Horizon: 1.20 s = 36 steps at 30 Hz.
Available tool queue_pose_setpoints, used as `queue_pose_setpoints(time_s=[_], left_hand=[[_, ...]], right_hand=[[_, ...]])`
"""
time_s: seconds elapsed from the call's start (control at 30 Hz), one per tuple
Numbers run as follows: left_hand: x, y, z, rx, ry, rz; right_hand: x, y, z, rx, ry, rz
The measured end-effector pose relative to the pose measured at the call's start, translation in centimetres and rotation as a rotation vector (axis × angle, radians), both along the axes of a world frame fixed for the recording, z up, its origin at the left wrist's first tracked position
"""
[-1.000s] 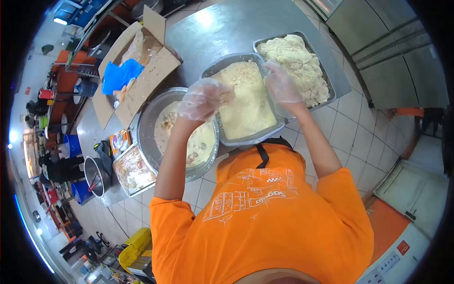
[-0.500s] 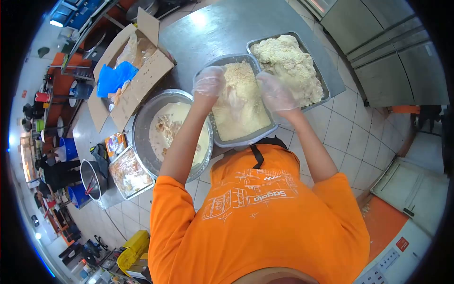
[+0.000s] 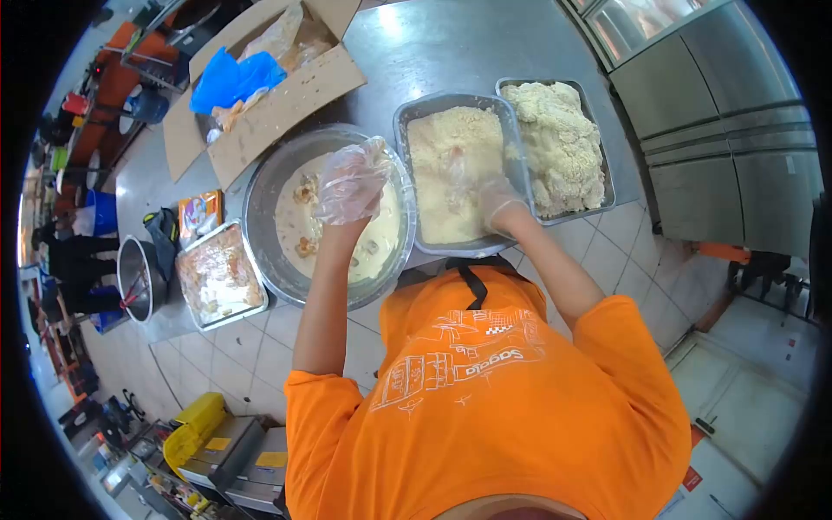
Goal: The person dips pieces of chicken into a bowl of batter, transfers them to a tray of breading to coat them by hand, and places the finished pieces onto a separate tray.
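Observation:
Both hands wear thin clear plastic gloves. My left hand (image 3: 351, 184) hovers over a big round metal bowl (image 3: 270, 251) of pale batter with chicken pieces; its fingers hang loosely apart and hold nothing that I can see. My right hand (image 3: 479, 178) is blurred and rests in the breadcrumbs of the middle metal tray (image 3: 404, 130). I cannot tell whether it grips a piece. To the right stands a second tray (image 3: 608, 173) heaped with breaded pieces (image 3: 559, 143).
An open cardboard box (image 3: 264, 95) with blue gloves sits at the back left of the steel table (image 3: 451, 48). A small tray of raw pieces (image 3: 217, 277), an orange packet (image 3: 198, 214) and a metal pot (image 3: 137, 276) stand at left. Steel fridge doors (image 3: 719, 104) are at right.
My left hand has moved left from the crumb tray to over the batter bowl. My right hand stays in the crumbs. My head has shifted, moving the table rightward in view.

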<state>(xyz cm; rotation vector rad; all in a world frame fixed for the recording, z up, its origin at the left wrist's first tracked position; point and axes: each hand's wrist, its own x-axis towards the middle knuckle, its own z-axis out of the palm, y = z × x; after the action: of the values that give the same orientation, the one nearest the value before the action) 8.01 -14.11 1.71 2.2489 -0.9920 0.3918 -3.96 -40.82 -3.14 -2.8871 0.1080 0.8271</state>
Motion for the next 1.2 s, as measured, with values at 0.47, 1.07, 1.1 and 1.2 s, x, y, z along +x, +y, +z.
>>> queue_pose_setpoints(time_s=[0.47,1.07,1.1,1.2], left_hand=[[-1.2,3.5,0.3,-0.051,0.259,0.192],[-2.2,6.9,-0.1,-0.045,0.340,0.213],[-2.3,7.3,-0.6,-0.041,0.340,0.219],[-2.7,8.0,-0.7,-0.068,0.404,0.272]], right_hand=[[-1.7,0.1,-5.4,0.064,0.003,-0.402],[8.8,-0.2,3.0,0.241,-0.258,-0.446],[9.2,0.9,4.0,0.246,-0.256,-0.441],[11.0,4.1,3.8,0.134,-0.333,-0.260]])
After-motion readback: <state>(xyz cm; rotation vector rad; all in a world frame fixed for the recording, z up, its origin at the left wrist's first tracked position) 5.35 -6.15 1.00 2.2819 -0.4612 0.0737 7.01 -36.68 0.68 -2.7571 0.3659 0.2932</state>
